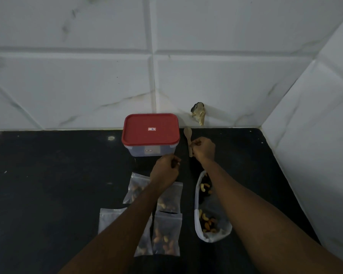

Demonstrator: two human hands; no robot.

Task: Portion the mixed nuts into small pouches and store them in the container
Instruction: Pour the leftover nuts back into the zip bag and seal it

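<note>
A clear container (145,151) with a red lid (150,128) stands shut at the back of the black counter. Just right of it, my right hand (203,148) grips the handle of a wooden spoon (188,135), bowl pointing away. My left hand (165,171) hovers in front of the container with its fingers curled; I cannot tell whether it holds anything. Several small clear pouches with mixed nuts (166,234) lie flat below my left forearm, partly hidden by it. A larger open bag of mixed nuts (210,224) lies under my right forearm.
The black counter (57,184) ends at a white tiled wall behind and another wall at the right. A chipped hole in the tile (198,113) sits just above the counter, behind the spoon.
</note>
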